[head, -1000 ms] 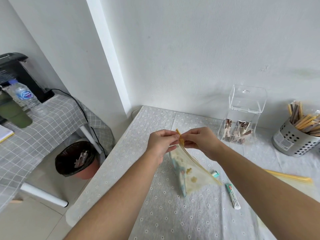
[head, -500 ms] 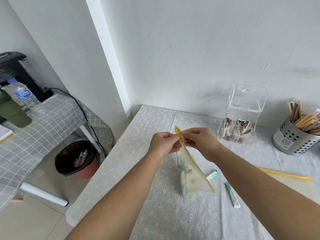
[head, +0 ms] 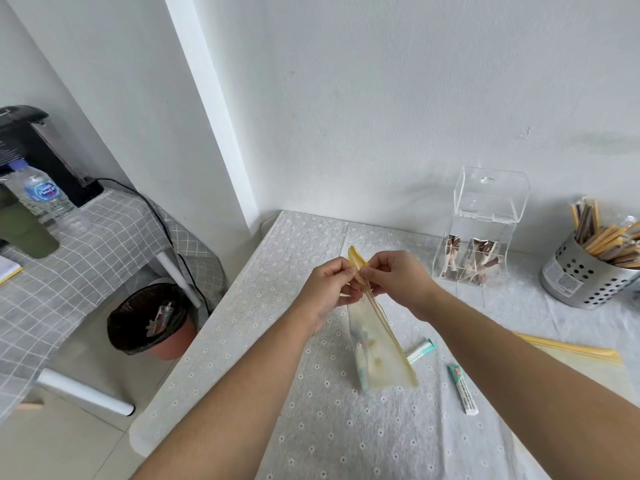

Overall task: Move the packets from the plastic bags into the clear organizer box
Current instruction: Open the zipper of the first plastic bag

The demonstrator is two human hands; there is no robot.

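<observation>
A clear plastic bag [head: 377, 344] with a yellow zip strip hangs upright over the table, its lower edge resting on the cloth. Teal packets show faintly inside it. My left hand [head: 329, 285] and my right hand [head: 394, 277] both pinch the zip top, one on each side. Two loose packets lie on the cloth to the right: a teal one [head: 420, 350] and a green and white one [head: 463, 389]. The clear organizer box [head: 485, 233] stands at the back right with its lid raised and brown packets in its lower compartments. A second bag [head: 575, 351] lies flat under my right forearm.
A perforated metal cup [head: 585, 277] full of stick packets stands at the far right by the wall. Left of the table, on the floor, is a bin with a black liner [head: 149, 320]. A side table [head: 69, 271] at the far left carries a water bottle [head: 46, 199] and a black appliance.
The bag has turned more edge-on and narrower. My hands have shifted their pinch along the zip top, and its yellow corner now sticks up above my fingers.
</observation>
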